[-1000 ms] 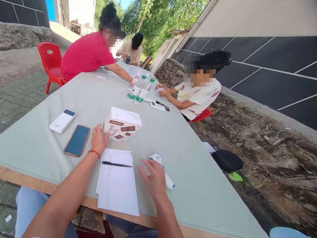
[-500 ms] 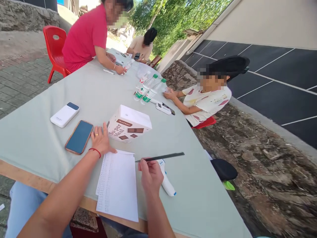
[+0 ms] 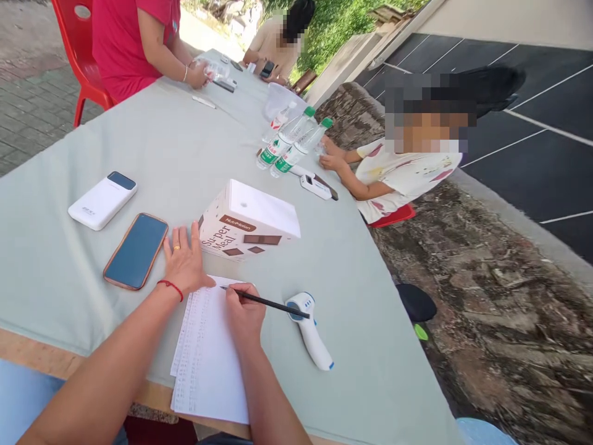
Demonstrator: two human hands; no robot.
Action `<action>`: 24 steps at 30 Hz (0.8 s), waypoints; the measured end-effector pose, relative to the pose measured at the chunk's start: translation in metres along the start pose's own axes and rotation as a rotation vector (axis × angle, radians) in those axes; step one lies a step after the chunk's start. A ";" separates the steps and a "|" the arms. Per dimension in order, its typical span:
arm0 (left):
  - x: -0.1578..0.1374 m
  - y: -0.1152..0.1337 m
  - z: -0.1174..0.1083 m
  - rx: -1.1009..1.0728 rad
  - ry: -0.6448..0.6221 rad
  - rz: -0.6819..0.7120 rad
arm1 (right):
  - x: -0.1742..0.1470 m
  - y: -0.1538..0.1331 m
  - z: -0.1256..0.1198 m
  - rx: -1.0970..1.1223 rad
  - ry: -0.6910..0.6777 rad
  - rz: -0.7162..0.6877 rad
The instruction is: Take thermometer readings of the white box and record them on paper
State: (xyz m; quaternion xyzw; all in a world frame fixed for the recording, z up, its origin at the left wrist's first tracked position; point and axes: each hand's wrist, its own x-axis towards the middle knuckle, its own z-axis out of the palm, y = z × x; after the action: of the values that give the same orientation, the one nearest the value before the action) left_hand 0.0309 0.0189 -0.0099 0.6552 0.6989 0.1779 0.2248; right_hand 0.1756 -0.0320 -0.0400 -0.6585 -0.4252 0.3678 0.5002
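Observation:
My left hand [image 3: 185, 259] lies flat with fingers spread, its thumb on the top corner of the paper sheets [image 3: 217, 358]. Rows of small handwriting run down the left side of the sheets. Between the fingers of my right hand [image 3: 248, 312] is a long thin black pen [image 3: 273, 303], its tip at the top of the paper. A phone [image 3: 136, 250] in a brown case lies just left of my left hand. Beyond my fingertips stands a white box [image 3: 250, 219] with brown print. To the right of my right hand rests a white and blue infrared thermometer [image 3: 310, 334].
A white power bank [image 3: 102, 201] lies at left. Green-capped water bottles [image 3: 290, 148] and a clear plastic tub [image 3: 280, 101] stand farther back. Three people sit or lean around the table [image 3: 370, 371], one in red [image 3: 125, 49] beside a red chair [image 3: 76, 43].
My right hand has moved left onto the paper, bringing the pen tip to its top. The person in red has drawn a hand back with a clear bottle. The view has shifted closer.

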 end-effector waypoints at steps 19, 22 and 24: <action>-0.004 0.009 -0.013 0.138 -0.091 -0.042 | -0.002 -0.003 0.000 -0.080 -0.059 -0.030; -0.003 0.008 -0.012 0.137 -0.088 -0.037 | -0.001 -0.002 0.001 -0.065 -0.062 -0.019; -0.003 0.008 -0.012 0.134 -0.083 -0.035 | -0.001 -0.001 0.001 -0.054 -0.066 -0.020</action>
State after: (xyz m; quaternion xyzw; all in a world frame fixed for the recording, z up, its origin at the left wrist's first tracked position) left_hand 0.0315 0.0168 0.0047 0.6632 0.7108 0.0992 0.2123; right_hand 0.1743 -0.0329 -0.0392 -0.6550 -0.4579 0.3725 0.4718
